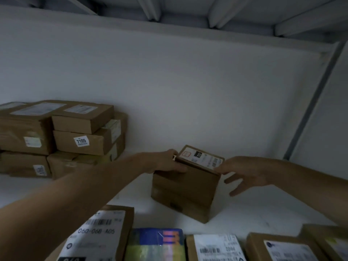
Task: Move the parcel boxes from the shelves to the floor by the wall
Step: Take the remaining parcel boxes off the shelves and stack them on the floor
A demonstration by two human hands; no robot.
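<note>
- Grips the upper left edge of the parcel box (185,191) with the left hand (165,162), arm stretched forward, thumb across the front face.
- Reaches in from the right with the right hand (250,174), fingers (236,191) straight and spread, grasping nothing, forefinger tip at the upper right corner.
- Stands on the white shelf (254,210) near the back wall (188,91), label face up, long axis left to right, right end nearer.

Dim, bluish light: the parcel box (184,189) has a lit top and a shaded front. Your left hand (165,162), right hand (248,174) and the near labels (216,247) are blurred; the shelf post (308,102) slants at the edge.
</note>
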